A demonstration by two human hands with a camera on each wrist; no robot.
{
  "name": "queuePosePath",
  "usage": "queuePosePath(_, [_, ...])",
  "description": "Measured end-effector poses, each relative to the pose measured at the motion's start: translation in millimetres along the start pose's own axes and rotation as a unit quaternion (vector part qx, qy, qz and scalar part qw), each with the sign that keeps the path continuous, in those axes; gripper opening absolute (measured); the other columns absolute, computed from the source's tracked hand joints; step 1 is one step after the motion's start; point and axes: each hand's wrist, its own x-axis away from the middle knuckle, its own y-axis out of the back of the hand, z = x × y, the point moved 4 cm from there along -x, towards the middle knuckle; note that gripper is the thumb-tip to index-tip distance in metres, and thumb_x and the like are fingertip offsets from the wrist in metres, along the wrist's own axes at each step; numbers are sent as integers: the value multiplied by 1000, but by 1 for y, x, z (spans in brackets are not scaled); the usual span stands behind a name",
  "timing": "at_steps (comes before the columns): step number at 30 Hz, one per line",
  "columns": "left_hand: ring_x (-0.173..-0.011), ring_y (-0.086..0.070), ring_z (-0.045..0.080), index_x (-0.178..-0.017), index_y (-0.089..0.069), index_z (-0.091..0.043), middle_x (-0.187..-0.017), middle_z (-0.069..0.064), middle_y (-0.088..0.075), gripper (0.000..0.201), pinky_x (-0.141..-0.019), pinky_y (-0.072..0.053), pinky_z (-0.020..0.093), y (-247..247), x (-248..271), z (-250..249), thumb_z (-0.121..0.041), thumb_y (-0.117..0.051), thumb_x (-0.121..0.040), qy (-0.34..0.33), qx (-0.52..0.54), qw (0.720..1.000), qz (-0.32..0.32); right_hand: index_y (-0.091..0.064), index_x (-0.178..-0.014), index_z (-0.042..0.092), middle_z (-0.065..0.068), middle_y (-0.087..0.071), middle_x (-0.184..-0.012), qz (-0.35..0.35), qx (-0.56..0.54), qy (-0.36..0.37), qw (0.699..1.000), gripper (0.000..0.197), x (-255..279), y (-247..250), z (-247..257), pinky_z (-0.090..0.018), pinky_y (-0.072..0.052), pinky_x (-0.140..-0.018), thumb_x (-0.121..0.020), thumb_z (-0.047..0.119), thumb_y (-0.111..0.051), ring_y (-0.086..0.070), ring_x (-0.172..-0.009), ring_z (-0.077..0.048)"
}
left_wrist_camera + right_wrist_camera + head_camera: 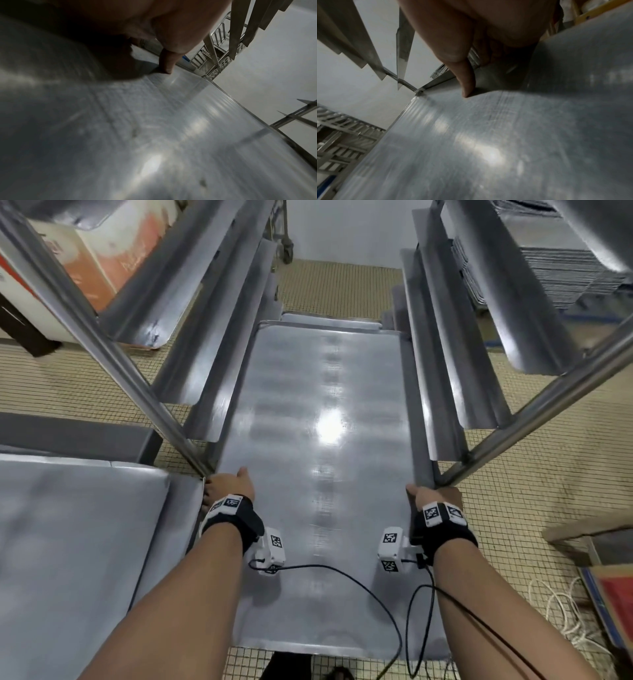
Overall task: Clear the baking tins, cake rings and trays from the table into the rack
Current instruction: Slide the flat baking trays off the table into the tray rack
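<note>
A large flat metal baking tray (318,440) lies partway inside the steel rack (212,371), its far end between the rack's side runners and its near end sticking out towards me. My left hand (227,486) grips the tray's left edge (188,75), thumb on top. My right hand (430,496) grips the right edge, thumb pressed on the tray surface (488,135). The fingers under the tray are hidden. Another tray (329,318) sits lower in the rack, just beyond.
A steel table top (75,542) stands at my left, close to the rack post (113,354). Angled runners (479,337) line both sides of the rack. A stack of trays (561,268) sits at the far right. Tiled floor (534,474), cardboard and cord lie at right.
</note>
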Motion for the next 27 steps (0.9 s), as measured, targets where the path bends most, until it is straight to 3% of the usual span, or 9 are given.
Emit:
queuePosePath(2, [-140, -35, 43, -144, -30, 7, -151, 28, -35, 77, -115, -26, 53, -4, 0, -4, -50, -51, -97, -6, -8, 1000, -5, -60, -111, 0, -11, -62, -94, -6, 10, -1, 1000, 41, -2, 1, 2, -24, -44, -77, -78, 17, -78, -58, -80, -25])
queuePosePath(6, [-145, -23, 39, -152, -18, 2, -156, 28, -26, 83, -118, -16, 49, -11, 13, -2, -52, -48, -97, -61, -56, 996, -31, -53, -94, 7, -10, -59, -93, -8, 48, 0, 999, 28, 0, 4, 10, -25, -43, -71, -79, 17, -75, -56, -80, -25])
queuePosePath(11, [-151, 13, 37, -158, 3, -6, -163, 22, 14, 90, -121, 8, 45, -26, 35, 2, -50, -47, -98, -214, -148, 966, 16, -58, -106, -2, -10, -62, -89, 5, 102, 19, 995, 46, 8, -7, 7, -32, -55, -70, -73, 26, -73, -60, -74, -27])
queuePosePath(14, [-149, 24, 35, -158, 8, -15, -161, 18, 27, 92, -121, 11, 47, -35, 58, 10, -53, -48, -96, -268, -212, 936, 81, -50, -127, -1, -15, -60, -113, 20, 168, 54, 984, 77, 23, -14, -3, -41, -53, -90, -67, 39, -76, -62, -101, -34])
queuePosePath(16, [-149, 24, 36, -158, 11, -18, -160, 16, 29, 93, -122, 8, 49, -38, 75, 19, -54, -48, -96, -296, -254, 913, 118, -37, -141, 0, -21, -41, -143, 14, 224, 75, 972, 96, 36, -13, -13, -50, -40, -107, -64, 42, -77, -44, -130, -38])
queuePosePath(18, [-150, 21, 37, -158, 12, -18, -161, 14, 29, 92, -122, 4, 50, -39, 91, 31, -54, -47, -96, -326, -297, 886, 142, -30, -147, 5, -20, -14, -160, 26, 270, 108, 957, 95, 53, -10, -25, -55, -22, -118, -71, 36, -78, -17, -146, -38])
queuePosePath(22, [-151, 19, 36, -159, 8, -18, -163, 11, 25, 91, -123, 0, 52, -36, 122, 61, -56, -46, -97, -382, -321, 850, 170, -33, -148, 18, -16, -4, -160, 56, 324, 163, 930, 88, 82, -1, -52, -55, -19, -119, -73, 31, -77, -6, -148, -40])
queuePosePath(24, [-151, 19, 34, -159, 5, -18, -163, 9, 24, 94, -123, 1, 52, -34, 138, 77, -62, -46, -94, -403, -305, 844, 181, -26, -152, 22, -15, 2, -162, 91, 358, 197, 908, 91, 96, 2, -70, -55, -13, -121, -76, 34, -74, 2, -149, -40])
queuePosePath(27, [-151, 19, 31, -160, 3, -20, -163, 6, 23, 117, -122, 4, 52, -30, 159, 99, -84, -44, -74, -426, -294, 834, 192, -19, -155, 25, -12, 5, -164, 108, 388, 259, 878, 87, 114, 7, -97, -51, -8, -122, -84, 41, -67, 6, -150, -37])
